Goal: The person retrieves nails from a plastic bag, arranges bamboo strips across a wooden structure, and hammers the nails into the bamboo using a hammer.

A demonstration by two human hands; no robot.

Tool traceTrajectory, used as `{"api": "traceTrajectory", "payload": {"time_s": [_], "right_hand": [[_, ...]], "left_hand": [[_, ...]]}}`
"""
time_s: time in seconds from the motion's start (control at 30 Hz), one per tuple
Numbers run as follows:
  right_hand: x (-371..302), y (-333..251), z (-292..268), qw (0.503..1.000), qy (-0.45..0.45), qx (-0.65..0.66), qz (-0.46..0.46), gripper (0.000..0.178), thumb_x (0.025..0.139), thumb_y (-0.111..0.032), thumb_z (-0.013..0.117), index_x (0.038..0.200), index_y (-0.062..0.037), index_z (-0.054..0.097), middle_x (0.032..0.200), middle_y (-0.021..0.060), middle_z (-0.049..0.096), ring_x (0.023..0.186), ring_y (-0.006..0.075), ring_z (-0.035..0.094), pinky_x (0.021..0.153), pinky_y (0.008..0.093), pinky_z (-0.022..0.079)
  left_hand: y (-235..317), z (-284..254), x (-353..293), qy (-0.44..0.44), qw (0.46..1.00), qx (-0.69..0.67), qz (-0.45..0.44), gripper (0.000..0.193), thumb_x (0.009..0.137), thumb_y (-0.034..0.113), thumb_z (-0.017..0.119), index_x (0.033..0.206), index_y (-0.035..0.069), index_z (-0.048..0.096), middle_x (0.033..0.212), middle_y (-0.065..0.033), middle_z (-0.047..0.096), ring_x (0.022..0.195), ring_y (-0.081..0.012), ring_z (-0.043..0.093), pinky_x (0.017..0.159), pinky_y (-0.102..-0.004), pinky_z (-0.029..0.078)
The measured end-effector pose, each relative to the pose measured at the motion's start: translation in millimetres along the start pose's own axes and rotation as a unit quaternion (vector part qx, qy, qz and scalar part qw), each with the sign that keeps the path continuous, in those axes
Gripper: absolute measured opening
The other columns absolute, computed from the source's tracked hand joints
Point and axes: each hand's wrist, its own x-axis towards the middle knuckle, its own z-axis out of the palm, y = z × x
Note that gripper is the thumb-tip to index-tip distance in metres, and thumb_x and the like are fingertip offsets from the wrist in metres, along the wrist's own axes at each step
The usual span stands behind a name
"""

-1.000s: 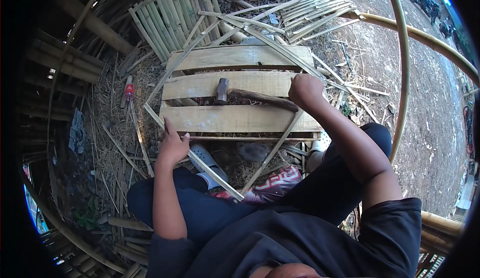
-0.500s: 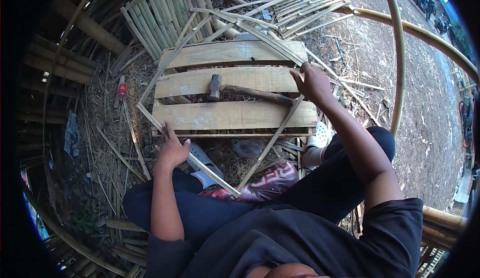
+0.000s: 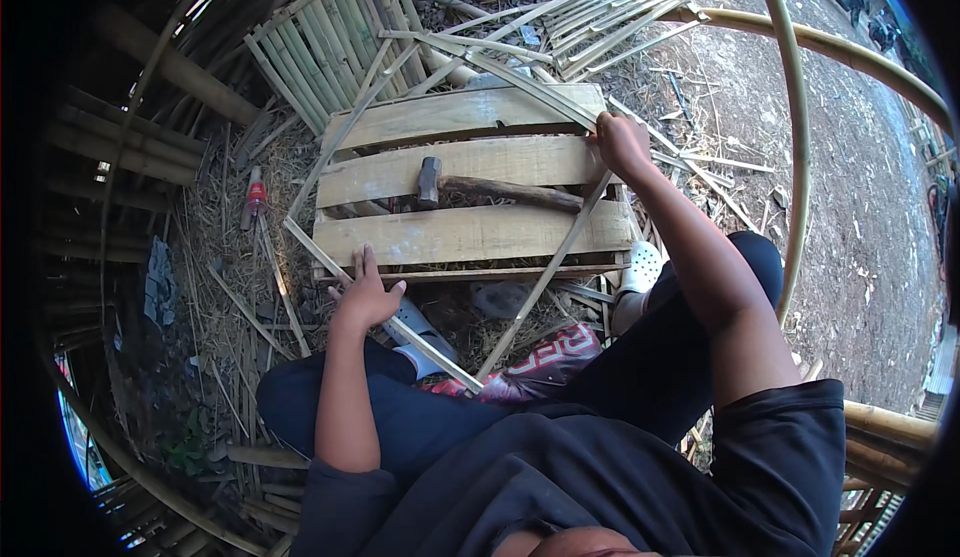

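Note:
A four-sided frame of split bamboo strips [image 3: 545,275] lies over a low slatted wooden table [image 3: 480,237], one corner pointing at my lap. My right hand [image 3: 622,147] is closed round its right corner, at the table's right end. On the strip along the near left side rests my left hand [image 3: 368,295], its fingers spread and not wrapped round it. Inside the frame, a sledgehammer [image 3: 500,190] with a dark metal head and a wooden handle lies across the middle planks. The handle's end reaches the frame's right strip.
Behind the table stand a bamboo slat panel [image 3: 325,42] and another slatted piece [image 3: 620,22]. A red-labelled bottle [image 3: 254,197] sits among loose strips to the left. A curved bamboo pole [image 3: 797,137] rises at the right. A printed sack [image 3: 540,362] lies between my legs.
My left hand has shifted slightly right, its fingers spreading along the strip. My right hand has tightened into a closed grip on the corner. The whole view has shifted slightly.

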Motion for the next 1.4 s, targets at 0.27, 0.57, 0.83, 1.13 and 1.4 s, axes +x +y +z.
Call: {"api": "traceTrajectory", "payload": {"time_s": [0.27,0.57,0.83,1.13,1.4], "right_hand": [[6.4,9.9,8.3,0.998,-0.015,-0.06,-0.019,0.028,0.086,-0.028,0.074,0.096,-0.0032,0.065,0.094,0.0191,0.07,0.092,0.0379,0.068,0.08,0.0496,0.051],[-15.8,-30.2,-50.4,0.983,-0.061,-0.053,0.163,0.055,0.088,-0.053,0.071,0.087,0.0011,0.075,0.087,0.0213,0.074,0.084,0.0366,0.073,0.069,0.0464,0.057],[-48.7,-74.4,-55.3,0.944,-0.318,-0.035,0.076,0.063,0.094,-0.058,0.06,0.11,0.0017,0.071,0.11,0.0239,0.073,0.104,0.0392,0.071,0.09,0.0466,0.056],[-59.9,-83.6,-86.9,0.804,-0.594,-0.011,0.007,0.048,0.102,-0.039,0.051,0.111,0.0041,0.071,0.089,0.0164,0.077,0.068,0.0247,0.075,0.059,0.0365,0.061],[-57.2,-9.8,-126.8,0.854,-0.509,-0.01,0.108,0.051,0.104,-0.044,0.052,0.097,0.0009,0.074,0.083,0.0149,0.077,0.065,0.0207,0.074,0.056,0.0343,0.061]], "left_hand": [[-2.1,4.2,3.0,0.031,0.999,-0.021,0.013,0.107,0.092,0.046,0.065,0.163,0.011,-0.007,0.172,-0.0145,-0.003,0.152,-0.0537,0.006,0.121,-0.0666,0.008],[-45.7,26.0,23.7,0.147,0.985,-0.091,0.029,0.114,0.091,0.039,0.069,0.159,0.002,-0.015,0.169,-0.0247,-0.006,0.155,-0.0441,0.009,0.124,-0.0556,0.021],[-24.2,11.9,9.7,0.08,0.984,-0.14,0.07,0.11,0.093,0.034,0.067,0.158,-0.003,-0.014,0.165,-0.0343,-0.002,0.154,-0.0456,0.014,0.124,-0.0437,0.025],[-1.9,-1.3,-5.6,0.109,0.989,-0.094,0.041,0.102,0.094,0.04,0.063,0.162,0.006,-0.005,0.167,-0.0295,0.001,0.152,-0.0478,0.02,0.121,-0.0608,0.02],[41.3,2.1,-22.1,0.095,0.986,0.038,0.134,0.087,0.096,0.043,0.059,0.163,0.008,0.016,0.171,-0.0187,0.002,0.158,-0.0361,-0.001,0.119,-0.0698,0.003]]}}
